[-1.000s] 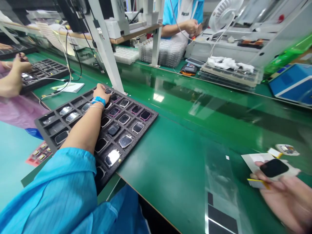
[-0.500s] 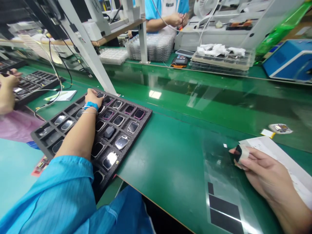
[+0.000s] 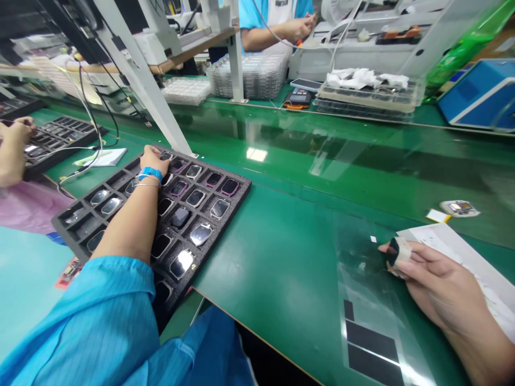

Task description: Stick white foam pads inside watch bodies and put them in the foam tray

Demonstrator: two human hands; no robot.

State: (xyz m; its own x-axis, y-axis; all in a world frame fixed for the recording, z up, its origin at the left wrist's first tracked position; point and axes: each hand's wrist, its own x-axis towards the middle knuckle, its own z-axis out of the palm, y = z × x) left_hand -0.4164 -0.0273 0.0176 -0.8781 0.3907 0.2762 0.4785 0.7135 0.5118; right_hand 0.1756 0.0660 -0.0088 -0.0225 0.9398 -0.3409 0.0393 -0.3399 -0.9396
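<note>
A black compartment tray [image 3: 237, 206] of foam-like material lies at the left of the bench, with several watch cases with dark glass in its cells, such as one purple-rimmed watch case [image 3: 230, 187]. My left hand [image 3: 153, 158], with a blue watch on the wrist, reaches across to the tray's far side. Its fingers are curled down beside a watch case there, and their tips are hidden. At the right, my right hand [image 3: 436, 273] pinches a small dark glossy piece [image 3: 392, 252] with a pale wrap at the fingertips. Below that hand lies a clear sheet [image 3: 364, 287] with black rectangles.
A white shallow box [image 3: 432, 231] sits behind my right hand, near a small electronic part [image 3: 460, 208]. A white post [image 3: 161, 102] rises behind the tray. A co-worker's hand [image 3: 16, 136] works at another tray [image 3: 64, 139] on the left; another person's hands [image 3: 295, 29] are across the bench.
Both of my hands keep nearly the same places and grip. The view has shifted very slightly. Across the bench, the other person's hands have moved a little.
</note>
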